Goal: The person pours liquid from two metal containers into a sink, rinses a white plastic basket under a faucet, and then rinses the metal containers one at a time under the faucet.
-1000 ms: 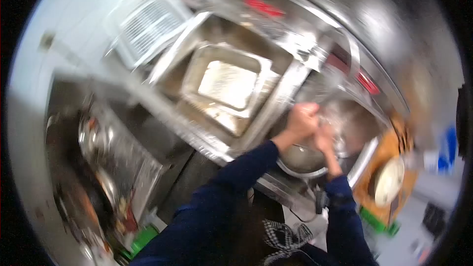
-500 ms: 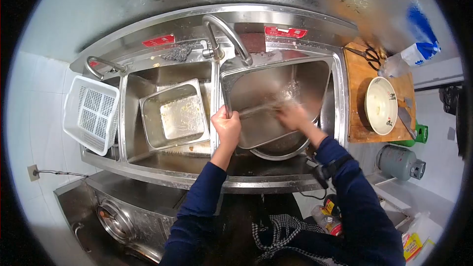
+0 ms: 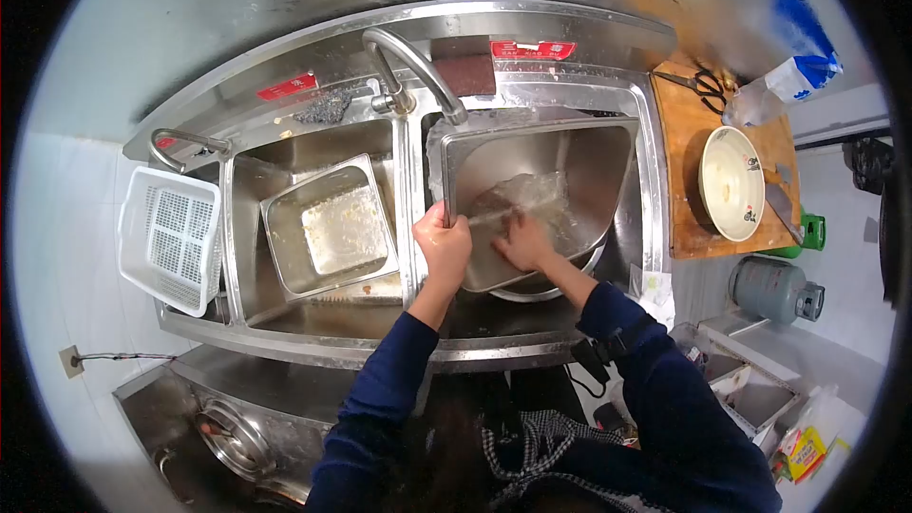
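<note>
A deep rectangular steel pan point(image 3: 589, 166) is tilted in the right sink basin, with water point(image 3: 532, 198) pooled and stirred inside it. My left hand point(image 3: 443, 245) is closed round the pan's left rim. Inside the pan, my right hand point(image 3: 528, 243) reaches down at the water's edge, thumb and fingers apart; nothing shows in it, though its fingertips are partly hidden by water. Beneath the pan, the rim of a round metal bowl point(image 3: 537, 294) shows. The curved faucet point(image 3: 418, 66) hangs over the pan's upper left corner.
The left basin holds another steel pan point(image 3: 332, 228) with food bits in it. A white plastic basket point(image 3: 171, 239) stands at far left. On the right, a wooden board point(image 3: 679, 133) carries a patterned bowl point(image 3: 731, 185), scissors point(image 3: 705, 85) and a cleaver point(image 3: 781, 209). Gas cylinders point(image 3: 765, 287) stand below.
My right hand has moved left and down inside the pan, and its motion blur is gone. The pan has tilted more, with my left hand still on its rim. The camera view has shifted slightly.
</note>
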`<action>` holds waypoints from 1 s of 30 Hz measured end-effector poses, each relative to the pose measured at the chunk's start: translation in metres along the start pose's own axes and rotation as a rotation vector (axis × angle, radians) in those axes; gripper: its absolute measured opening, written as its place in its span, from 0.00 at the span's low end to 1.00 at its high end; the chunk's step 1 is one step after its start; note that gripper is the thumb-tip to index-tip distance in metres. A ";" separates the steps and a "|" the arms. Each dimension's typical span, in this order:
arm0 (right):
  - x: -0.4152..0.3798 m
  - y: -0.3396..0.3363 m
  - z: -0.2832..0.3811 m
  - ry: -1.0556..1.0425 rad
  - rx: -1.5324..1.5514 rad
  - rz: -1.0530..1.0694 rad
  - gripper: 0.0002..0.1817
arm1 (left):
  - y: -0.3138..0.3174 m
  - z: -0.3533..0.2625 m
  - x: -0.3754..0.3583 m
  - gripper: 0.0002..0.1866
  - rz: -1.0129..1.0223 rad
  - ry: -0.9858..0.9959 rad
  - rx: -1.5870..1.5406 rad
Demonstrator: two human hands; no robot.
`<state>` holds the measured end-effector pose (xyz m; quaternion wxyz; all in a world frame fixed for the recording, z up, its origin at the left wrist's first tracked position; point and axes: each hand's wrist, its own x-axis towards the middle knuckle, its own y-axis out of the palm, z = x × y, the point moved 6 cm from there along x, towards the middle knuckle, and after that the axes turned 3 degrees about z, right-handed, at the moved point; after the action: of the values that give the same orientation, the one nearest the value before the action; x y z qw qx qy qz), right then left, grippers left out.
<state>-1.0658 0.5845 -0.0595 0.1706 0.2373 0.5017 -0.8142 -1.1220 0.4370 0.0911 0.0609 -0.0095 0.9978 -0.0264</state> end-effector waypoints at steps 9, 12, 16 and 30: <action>-0.055 -0.106 -0.069 -0.102 -1.251 -0.049 0.23 | -0.017 0.045 -0.003 0.08 -0.041 -0.335 -0.194; -0.083 -0.174 -0.064 -0.047 -0.875 -0.482 0.26 | -0.015 0.051 -0.012 0.09 -0.113 -0.529 -0.313; -0.116 -0.190 -0.117 0.428 0.025 -0.403 0.29 | -0.016 0.084 -0.014 0.08 -0.087 -0.688 -0.343; -0.117 -0.293 -0.028 0.333 0.190 0.086 0.16 | 0.006 0.036 -0.004 0.23 0.455 0.068 0.874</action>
<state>-1.1136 0.7428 0.2107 0.0967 0.4050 0.4331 -0.7994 -1.1135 0.4409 0.0554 0.0309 0.2357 0.8716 -0.4287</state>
